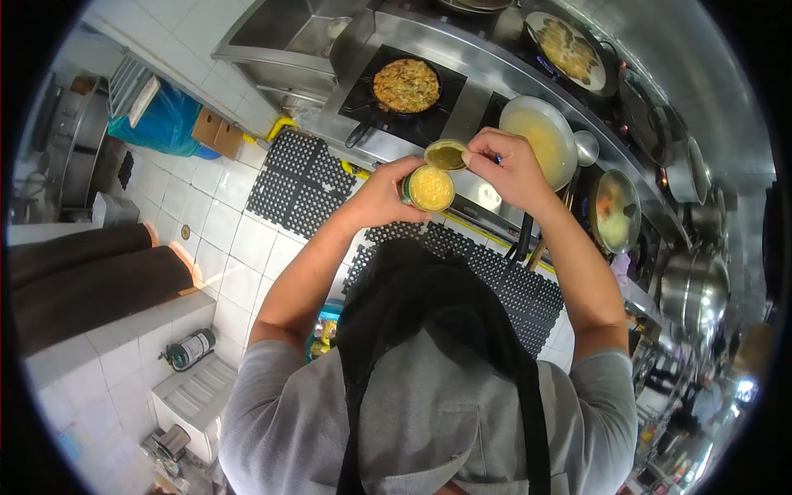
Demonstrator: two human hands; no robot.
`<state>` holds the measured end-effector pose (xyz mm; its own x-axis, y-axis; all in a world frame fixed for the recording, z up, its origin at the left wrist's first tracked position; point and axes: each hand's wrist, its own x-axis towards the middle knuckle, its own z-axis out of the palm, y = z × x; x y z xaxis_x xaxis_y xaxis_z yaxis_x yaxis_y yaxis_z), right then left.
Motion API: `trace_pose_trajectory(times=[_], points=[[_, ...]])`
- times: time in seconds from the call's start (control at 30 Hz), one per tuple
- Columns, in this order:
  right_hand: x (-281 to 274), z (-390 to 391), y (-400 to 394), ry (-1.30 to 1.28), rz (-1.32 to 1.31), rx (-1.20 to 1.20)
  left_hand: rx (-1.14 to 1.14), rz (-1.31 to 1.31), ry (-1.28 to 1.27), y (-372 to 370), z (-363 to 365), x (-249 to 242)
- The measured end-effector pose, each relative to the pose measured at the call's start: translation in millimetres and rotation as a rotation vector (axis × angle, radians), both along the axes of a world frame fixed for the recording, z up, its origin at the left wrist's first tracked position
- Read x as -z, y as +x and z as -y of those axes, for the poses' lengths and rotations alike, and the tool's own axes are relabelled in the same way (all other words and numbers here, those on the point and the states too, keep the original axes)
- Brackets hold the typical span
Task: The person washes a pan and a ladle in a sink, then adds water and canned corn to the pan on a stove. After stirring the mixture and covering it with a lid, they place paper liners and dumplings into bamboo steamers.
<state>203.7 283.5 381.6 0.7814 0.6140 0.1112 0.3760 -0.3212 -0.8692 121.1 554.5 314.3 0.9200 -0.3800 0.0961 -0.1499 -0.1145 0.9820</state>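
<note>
An opened can with yellow contents (431,189) is held in my left hand (384,195), whose fingers wrap round its side. Pinched between the thumb and fingers of my right hand (509,169) is the can's round lid (445,155), tilted up at the rim of the can. Beyond my hands, a black skillet with a browned, chunky flat food (406,85) rests on a burner. Just past my right hand stands a light pan with yellowish liquid (540,142).
Farther right is a pan with orange and pale green food (615,213). A pan with browned pieces (568,51) sits on the back burner. Steel pots (695,289) stand at the right. Black perforated mats (299,175) lie on the tiled floor.
</note>
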Motion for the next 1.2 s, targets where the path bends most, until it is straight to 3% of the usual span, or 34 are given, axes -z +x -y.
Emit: trace_pose_trajectory(times=[0.03,0.07,0.17,0.2,0.27,0.4,0.47,0.53,0.6,0.67,0.73,0.83,0.9,1.07,1.13,1.2], points=[[12,-2,4,0.102,-0.239,0.081,-0.02,0.0,-0.001,-4,-1,0],[22,-6,7,0.098,-0.239,0.056,-0.079,-0.008,-0.02,-8,-3,3],[52,-34,2,0.302,-0.655,0.168,-0.259,-0.018,-0.037,-29,-12,10],[63,-49,0,0.286,-0.668,0.13,-0.348,-0.02,-0.028,-39,-18,13],[82,-81,-8,0.475,-1.037,0.167,-0.457,-0.049,-0.064,-59,-29,23],[111,-146,-10,0.267,-1.378,0.118,-0.695,0.028,0.094,-111,-58,42],[96,-182,-24,0.163,-1.378,0.019,-0.889,0.047,0.177,-137,-69,42],[87,-213,-44,-0.04,-1.113,-0.081,-0.978,0.017,0.2,-168,-85,45],[91,-241,-54,-0.09,-1.042,-0.197,-1.007,-0.049,0.126,-198,-96,46],[90,-268,-63,-0.14,-0.757,-0.335,-1.02,-0.033,0.096,-220,-106,54],[95,-288,-60,-0.168,-0.783,-0.445,-0.908,-0.168,-0.053,-234,-109,46],[106,-300,-51,-0.243,-0.899,-0.479,-0.847,-0.202,-0.076,-233,-112,47],[117,-296,-41,-0.24,-1.101,-0.498,-0.793,-0.226,-0.126,-226,-109,51],[105,-267,-31,-0.148,-1.243,-0.371,-0.802,-0.274,-0.244,-203,-114,55],[92,-249,-31,0.096,-1.234,-0.252,-0.785,-0.265,-0.251,-196,-115,54],[82,-218,-31,0.145,-1.165,-0.167,-0.76,-0.242,-0.253,-185,-115,51]])
